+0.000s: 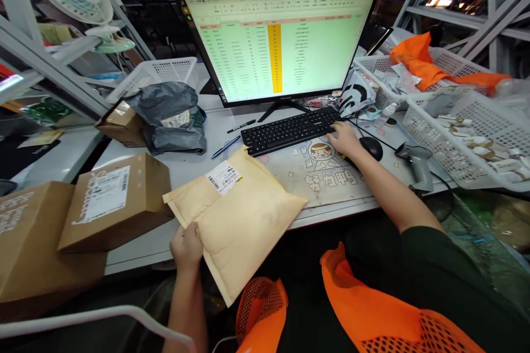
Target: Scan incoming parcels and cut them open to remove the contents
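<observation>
My left hand [187,246] is closed on the near left edge of a yellow padded envelope [244,220], thumb on top. The envelope bears a white barcode label [224,177] and slants over the desk's front edge, its far corner meeting the keyboard [290,131]. On the right end of that black keyboard lies my right hand [344,139], fingers stretched over the keys and holding nothing. A black mouse [371,148] sits just right of that hand. Under both is a desk mat [331,179] with a cartoon figure.
Behind the keyboard stands a monitor [248,55] showing a spreadsheet. Cardboard boxes [120,198] and a grey plastic parcel [169,118] crowd the left. Two pens [226,146] lie by the keyboard. To the right are a barcode scanner [417,165] and white baskets [464,171] of small items.
</observation>
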